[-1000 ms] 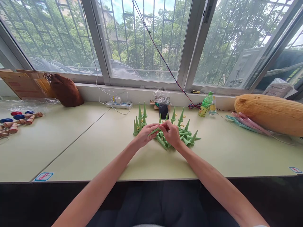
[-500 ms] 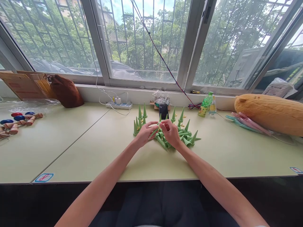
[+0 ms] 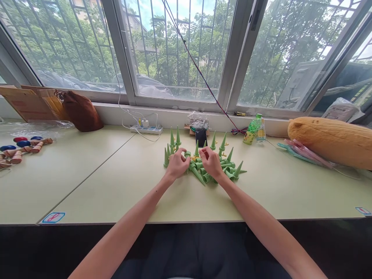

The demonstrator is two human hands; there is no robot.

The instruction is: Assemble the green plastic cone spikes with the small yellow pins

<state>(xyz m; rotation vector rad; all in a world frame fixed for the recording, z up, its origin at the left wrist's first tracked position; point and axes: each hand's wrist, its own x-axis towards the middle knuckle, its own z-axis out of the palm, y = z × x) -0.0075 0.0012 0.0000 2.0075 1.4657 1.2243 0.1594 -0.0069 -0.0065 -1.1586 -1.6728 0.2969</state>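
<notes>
My left hand (image 3: pixel 178 164) pinches a green watering spike (image 3: pixel 188 154), its round collar end up; most of its length is hidden behind the fingers. Just to the right is my right hand (image 3: pixel 211 162), thumb and fingertips pressed together above the pile. Whatever those fingertips hold is too small to make out. Below and between the hands lies a heap of green plastic spikes (image 3: pixel 198 175), with small yellow pieces (image 3: pixel 194 158) among them. Several spikes stand point up behind, to the left (image 3: pixel 171 136) and to the right (image 3: pixel 223 142), some with yellow valves at the side.
At the back are a white power strip (image 3: pixel 154 130), a black object (image 3: pixel 201 137), and a green bottle (image 3: pixel 252 130). An orange plush (image 3: pixel 331 137) lies at right over plastic bags. Wooden kendama toys (image 3: pixel 24 147), a brown pouch (image 3: pixel 81 112) and cardboard (image 3: pixel 26 102) occupy the left.
My hands have moved apart. The left has shifted slightly left, its spike turned from slanting to collar end up; the right remains near its earlier spot, fingertips pinched.
</notes>
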